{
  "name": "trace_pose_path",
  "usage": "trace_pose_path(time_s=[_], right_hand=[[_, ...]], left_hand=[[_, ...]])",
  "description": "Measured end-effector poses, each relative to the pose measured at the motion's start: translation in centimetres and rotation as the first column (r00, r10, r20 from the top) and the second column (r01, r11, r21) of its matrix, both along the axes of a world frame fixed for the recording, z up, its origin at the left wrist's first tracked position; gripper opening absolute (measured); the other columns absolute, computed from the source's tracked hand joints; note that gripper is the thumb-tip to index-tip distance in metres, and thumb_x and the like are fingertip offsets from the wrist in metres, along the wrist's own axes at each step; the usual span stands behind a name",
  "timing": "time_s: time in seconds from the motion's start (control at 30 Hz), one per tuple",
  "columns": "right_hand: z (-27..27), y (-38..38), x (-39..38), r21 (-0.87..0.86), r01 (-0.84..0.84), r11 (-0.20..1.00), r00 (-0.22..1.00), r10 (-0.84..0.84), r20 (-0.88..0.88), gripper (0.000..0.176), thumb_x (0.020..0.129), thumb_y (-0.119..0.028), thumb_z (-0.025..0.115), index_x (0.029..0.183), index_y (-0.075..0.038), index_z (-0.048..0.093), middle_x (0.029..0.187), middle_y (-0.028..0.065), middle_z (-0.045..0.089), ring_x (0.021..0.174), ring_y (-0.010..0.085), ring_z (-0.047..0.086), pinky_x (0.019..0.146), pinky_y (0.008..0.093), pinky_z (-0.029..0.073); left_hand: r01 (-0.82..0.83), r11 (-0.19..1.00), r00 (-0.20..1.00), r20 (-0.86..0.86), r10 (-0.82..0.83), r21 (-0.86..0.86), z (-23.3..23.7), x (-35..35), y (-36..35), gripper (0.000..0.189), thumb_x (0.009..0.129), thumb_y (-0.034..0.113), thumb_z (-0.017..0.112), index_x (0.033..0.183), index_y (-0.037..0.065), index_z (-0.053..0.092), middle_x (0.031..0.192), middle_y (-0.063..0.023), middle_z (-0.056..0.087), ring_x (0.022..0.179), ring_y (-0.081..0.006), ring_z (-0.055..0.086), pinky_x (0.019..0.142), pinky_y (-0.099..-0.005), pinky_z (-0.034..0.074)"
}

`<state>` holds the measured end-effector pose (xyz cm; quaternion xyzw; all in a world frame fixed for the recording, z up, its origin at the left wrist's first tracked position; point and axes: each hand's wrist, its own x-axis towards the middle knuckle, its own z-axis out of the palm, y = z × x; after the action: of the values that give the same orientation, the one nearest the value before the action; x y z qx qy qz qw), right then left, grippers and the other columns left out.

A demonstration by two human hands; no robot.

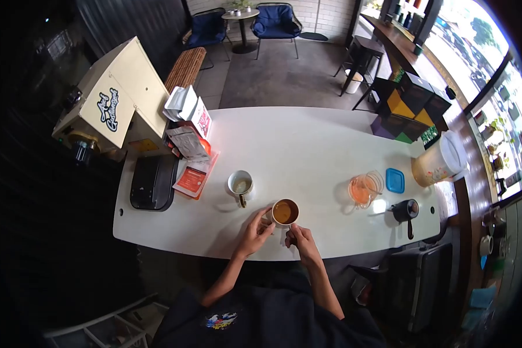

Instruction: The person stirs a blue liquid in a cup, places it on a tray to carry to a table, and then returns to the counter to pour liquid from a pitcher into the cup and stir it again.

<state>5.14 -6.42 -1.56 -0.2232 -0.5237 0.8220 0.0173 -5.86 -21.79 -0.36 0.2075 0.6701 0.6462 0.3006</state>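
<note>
A coffee cup (285,213) with brown liquid in it is between my two hands at the front of the white table. My left hand (254,235) cups its left side, fingers against the wall. On the near right, my right hand (303,241) is closed at the cup's handle, which the fingers mostly hide. Just left of and beyond this cup stands a pale mug (240,183), with a little whitish content and its handle turned toward me. Neither hand touches that mug.
A cream-coloured machine (113,101) stands at the left beside paper packets (189,144) and red cards (194,177). To the right are a glass jug (364,189) with orange content, a blue lid (395,181), a dark-handled portafilter-like tool (405,211) and a plastic pitcher (438,161).
</note>
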Motion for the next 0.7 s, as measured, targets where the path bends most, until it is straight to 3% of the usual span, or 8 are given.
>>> trace_pose_path(time_s=[0.2, 0.27, 0.3, 0.33, 0.4, 0.43, 0.53, 0.7], right_hand=[[0.2, 2.5, -1.4, 0.034, -0.312, 0.949, 0.95, 0.312, 0.008, 0.046, 0.106, -0.039, 0.042, 0.076, -0.005, 0.05, 0.072, 0.0043, 0.052, 0.065, 0.015, 0.053, 0.064, 0.0301, 0.045], [0.4, 3.1, -2.1, 0.026, -0.416, 0.909, 0.909, 0.416, -0.018, 0.048, 0.106, -0.04, 0.041, 0.076, -0.005, 0.051, 0.072, 0.0054, 0.054, 0.065, 0.0148, 0.053, 0.064, 0.0299, 0.045], [0.7, 3.3, -2.5, 0.05, -0.479, 0.877, 0.878, 0.479, 0.007, 0.05, 0.107, -0.04, 0.039, 0.075, -0.004, 0.052, 0.071, 0.0057, 0.054, 0.064, 0.0146, 0.053, 0.064, 0.0299, 0.045], [0.8, 3.3, -2.8, 0.075, -0.534, 0.842, 0.845, 0.534, 0.031, 0.052, 0.107, -0.04, 0.038, 0.074, -0.003, 0.053, 0.069, 0.006, 0.054, 0.064, 0.0144, 0.053, 0.064, 0.0299, 0.045], [0.9, 3.0, -3.4, 0.108, -0.566, 0.818, 0.824, 0.564, 0.043, 0.055, 0.107, -0.04, 0.036, 0.073, -0.001, 0.055, 0.066, 0.0057, 0.055, 0.061, 0.0136, 0.053, 0.061, 0.0292, 0.045], [0.9, 2.8, -3.7, 0.129, -0.596, 0.792, 0.801, 0.599, 0.026, 0.055, 0.108, -0.04, 0.036, 0.074, -0.001, 0.055, 0.065, 0.0053, 0.055, 0.059, 0.0132, 0.052, 0.06, 0.0289, 0.044], [0.9, 1.6, -4.1, 0.138, -0.637, 0.759, 0.768, 0.641, 0.021, 0.055, 0.108, -0.039, 0.036, 0.074, -0.001, 0.056, 0.063, 0.0046, 0.054, 0.056, 0.0119, 0.051, 0.057, 0.028, 0.043], [1.2, -0.1, -4.6, 0.109, -0.63, 0.769, 0.775, 0.631, 0.036, 0.054, 0.108, -0.039, 0.036, 0.075, -0.001, 0.056, 0.064, 0.0044, 0.054, 0.055, 0.0118, 0.051, 0.056, 0.0275, 0.043]], left_hand=[[-0.15, 0.984, 0.987, -0.078, 0.143, -0.095, -0.4, 1.3, -0.7, 0.063, 0.09, 0.009, 0.067, 0.146, 0.006, 0.04, 0.105, -0.0058, 0.058, 0.086, -0.0108, 0.062, 0.078, -0.0269, 0.053], [-0.223, 0.967, 0.951, -0.244, 0.188, -0.124, -0.7, 1.9, -1.0, 0.068, 0.086, 0.008, 0.071, 0.147, 0.007, 0.04, 0.108, -0.0089, 0.057, 0.088, -0.0144, 0.064, 0.08, -0.029, 0.054], [-0.234, 0.966, 0.948, -0.244, 0.204, -0.105, -0.7, 2.1, -1.2, 0.078, 0.08, 0.008, 0.077, 0.148, 0.009, 0.038, 0.117, -0.0128, 0.053, 0.101, -0.0209, 0.061, 0.085, -0.0339, 0.054], [-0.251, 0.962, 0.945, -0.242, 0.219, -0.111, -0.8, 2.6, -1.5, 0.078, 0.08, 0.008, 0.077, 0.148, 0.009, 0.038, 0.117, -0.0128, 0.053, 0.101, -0.0209, 0.061, 0.085, -0.0339, 0.054], [-0.336, 0.929, 0.841, -0.492, 0.224, -0.152, -1.2, 3.0, -1.6, 0.087, 0.076, 0.008, 0.08, 0.15, 0.01, 0.034, 0.129, -0.0153, 0.046, 0.116, -0.0275, 0.054, 0.091, -0.0387, 0.052], [-0.35, 0.923, 0.849, -0.471, 0.24, -0.16, -1.4, 3.1, -1.6, 0.094, 0.072, 0.008, 0.083, 0.15, 0.01, 0.031, 0.134, -0.0161, 0.042, 0.124, -0.0332, 0.048, 0.097, -0.0418, 0.05], [-0.448, 0.877, 0.76, -0.589, 0.274, -0.171, -1.0, 3.2, -1.6, 0.093, 0.07, 0.006, 0.084, 0.148, 0.009, 0.033, 0.135, -0.0177, 0.043, 0.126, -0.0355, 0.048, 0.1, -0.0438, 0.048], [-0.448, 0.877, 0.775, -0.565, 0.283, -0.175, -0.9, 2.4, -2.9, 0.094, 0.067, 0.004, 0.085, 0.146, 0.007, 0.035, 0.138, -0.019, 0.045, 0.129, -0.0371, 0.047, 0.104, -0.0461, 0.045]])
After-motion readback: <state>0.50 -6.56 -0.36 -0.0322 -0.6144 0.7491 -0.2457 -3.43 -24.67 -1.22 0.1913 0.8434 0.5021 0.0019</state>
